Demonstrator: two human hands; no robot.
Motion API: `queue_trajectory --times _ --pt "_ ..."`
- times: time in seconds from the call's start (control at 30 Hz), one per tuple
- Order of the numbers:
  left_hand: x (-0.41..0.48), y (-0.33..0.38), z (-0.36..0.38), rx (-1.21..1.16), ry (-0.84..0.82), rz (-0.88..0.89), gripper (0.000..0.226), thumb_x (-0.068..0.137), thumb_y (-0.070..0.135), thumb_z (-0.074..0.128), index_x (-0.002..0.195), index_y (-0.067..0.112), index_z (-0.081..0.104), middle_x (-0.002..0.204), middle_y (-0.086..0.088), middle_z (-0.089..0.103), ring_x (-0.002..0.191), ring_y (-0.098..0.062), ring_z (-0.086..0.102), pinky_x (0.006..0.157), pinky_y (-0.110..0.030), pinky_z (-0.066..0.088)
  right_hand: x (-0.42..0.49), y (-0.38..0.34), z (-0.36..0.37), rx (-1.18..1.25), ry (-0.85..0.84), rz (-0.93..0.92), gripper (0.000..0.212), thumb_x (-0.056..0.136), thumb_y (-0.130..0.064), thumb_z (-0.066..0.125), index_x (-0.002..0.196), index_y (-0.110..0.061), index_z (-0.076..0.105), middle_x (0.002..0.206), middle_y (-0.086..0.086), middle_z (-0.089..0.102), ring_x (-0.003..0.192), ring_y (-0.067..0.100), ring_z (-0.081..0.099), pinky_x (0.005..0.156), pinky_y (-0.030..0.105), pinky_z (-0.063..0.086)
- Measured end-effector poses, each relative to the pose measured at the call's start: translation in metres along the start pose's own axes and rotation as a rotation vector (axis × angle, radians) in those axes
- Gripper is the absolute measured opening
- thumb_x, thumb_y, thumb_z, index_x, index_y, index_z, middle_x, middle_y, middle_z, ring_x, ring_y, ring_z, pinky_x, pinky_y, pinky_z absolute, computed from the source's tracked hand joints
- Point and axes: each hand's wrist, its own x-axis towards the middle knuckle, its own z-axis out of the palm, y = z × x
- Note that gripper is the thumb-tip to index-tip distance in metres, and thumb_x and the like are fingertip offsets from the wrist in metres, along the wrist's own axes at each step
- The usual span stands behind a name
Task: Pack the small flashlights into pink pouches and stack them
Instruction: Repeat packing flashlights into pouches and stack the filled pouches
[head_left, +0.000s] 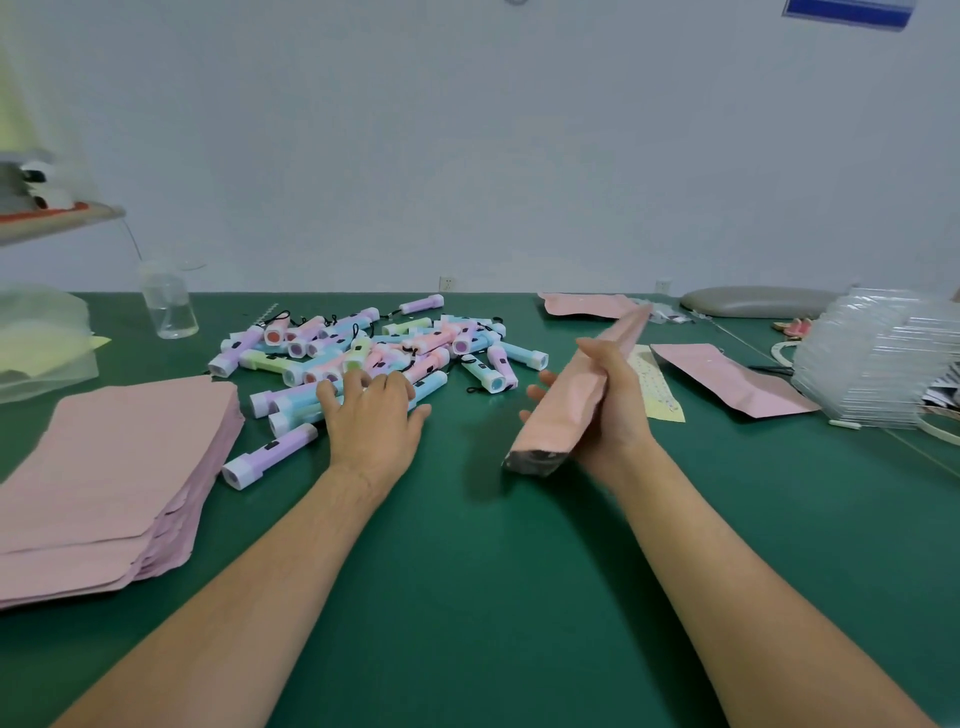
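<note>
One pouch (571, 387) clamped in your right hand (610, 410), mouth open. Left hand (371, 410) flat, open on the flashlights (363, 353). Loosen your grip and the mouth may collapse.

Green table (467, 597): flashlights (363, 348), pouch stack (104, 478)

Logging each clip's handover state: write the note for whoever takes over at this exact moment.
Left hand: open, palm down on the flashlight pile.
Right hand: gripping an opened pink pouch, mouth toward the person; contents can't be seen.
Empty pouch stack lies at left.
Two pouches lie at right; whether filled, unclear.
Left: pick a flashlight, load it, stack it, and work through the pile.
</note>
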Motion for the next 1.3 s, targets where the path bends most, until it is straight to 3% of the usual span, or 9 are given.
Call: queue_trajectory --times 0.17,0.3,0.47,0.67,0.8,0.87,1.0,1.2,1.3 --pt "0.001 -0.002 0.004 -0.048 -0.009 -0.015 0.036 0.109 0.03 0.047 0.143 0.019 0.051 0.137 -0.003 0.058 0.125 -0.028 0.047 0.102 -0.046 0.029 -0.006 0.001 0.017 -0.006 -0.025 -0.055 0.088 0.065 -0.052 0.076 0.146 -0.04 0.044 0.137 0.008 0.058 0.118 0.034 0.065 0.097 0.058 0.054" --pt "0.0 0.002 0.0 -0.489 0.144 0.027 0.042 0.112 0.018 0.045 0.152 0.007 0.047 0.139 -0.013 0.049 0.125 -0.029 0.046 0.105 -0.038 0.037 -0.01 0.006 0.018 0.011 -0.096 0.193 0.072 0.075 -0.059 0.067 0.13 -0.013 0.06 0.111 0.019 0.074 0.106 0.04 0.07 0.084 0.054 0.058" --pt "-0.007 0.006 -0.011 -0.936 0.259 -0.065 0.044 0.115 0.028 0.04 0.153 0.008 0.049 0.134 0.001 0.048 0.108 0.024 0.041 0.089 0.006 0.026 0.001 0.016 0.019 -0.17 -0.005 0.11 0.043 0.097 -0.039 0.057 0.127 -0.009 0.058 0.112 0.011 0.064 0.1 0.027 0.065 0.084 0.038 0.055" --pt "-0.013 0.006 -0.018 -1.028 0.108 0.055 0.051 0.112 0.045 0.037 0.154 0.018 0.048 0.14 -0.006 0.061 0.124 -0.016 0.054 0.111 -0.041 0.041 0.009 0.021 0.005 -0.878 0.203 -0.486 0.07 0.105 -0.032 0.048 0.165 -0.021 0.013 0.161 -0.001 0.034 0.149 0.014 0.03 0.121 0.032 0.025" --pt "-0.016 0.011 -0.017 -0.944 0.04 0.243 0.043 0.113 0.042 0.039 0.151 0.026 0.051 0.14 0.01 0.058 0.126 -0.007 0.051 0.112 -0.036 0.04 0.011 0.024 0.002 -1.111 0.047 -0.835 0.066 0.109 -0.025 0.045 0.165 -0.019 0.01 0.168 -0.007 0.022 0.143 -0.012 0.015 0.108 -0.002 0.008" --pt "-0.018 0.012 -0.013 -0.903 -0.002 0.295 0.042 0.113 0.044 0.041 0.151 0.03 0.051 0.144 0.016 0.056 0.134 -0.007 0.047 0.115 -0.034 0.036 0.009 0.028 0.006 -1.122 -0.031 -0.805 0.062 0.11 -0.03 0.043 0.164 -0.024 0.015 0.161 -0.008 0.039 0.141 -0.007 0.034 0.109 0.005 0.025" --pt "-0.022 0.015 -0.012 -0.896 -0.028 0.32 0.041 0.109 0.051 0.047 0.146 0.035 0.054 0.131 0.036 0.052 0.13 0.0 0.048 0.111 -0.029 0.037 0.004 0.038 0.016 -0.971 0.01 -0.842 0.028 0.11 -0.019 0.04 0.13 -0.022 0.06 0.092 -0.01 0.071 0.083 0.008 0.064 0.073 0.027 0.049" --pt "-0.027 0.024 -0.025 -1.048 -0.114 0.311 0.029 0.106 0.05 0.057 0.134 0.044 0.057 0.118 0.036 0.069 0.121 0.011 0.06 0.095 -0.001 0.038 -0.001 0.036 0.025 -0.748 -0.08 -0.675 0.03 0.11 -0.014 0.043 0.118 -0.019 0.071 0.107 0.001 0.076 0.103 0.025 0.07 0.096 0.053 0.055" --pt "-0.028 0.026 -0.027 -1.071 -0.148 0.347 0.03 0.11 0.044 0.052 0.139 0.039 0.057 0.117 0.019 0.075 0.121 0.002 0.064 0.098 -0.006 0.04 -0.003 0.034 0.024 -0.641 -0.106 -0.67 0.024 0.107 -0.015 0.054 0.113 -0.022 0.076 0.102 0.0 0.078 0.101 0.027 0.07 0.087 0.038 0.06"
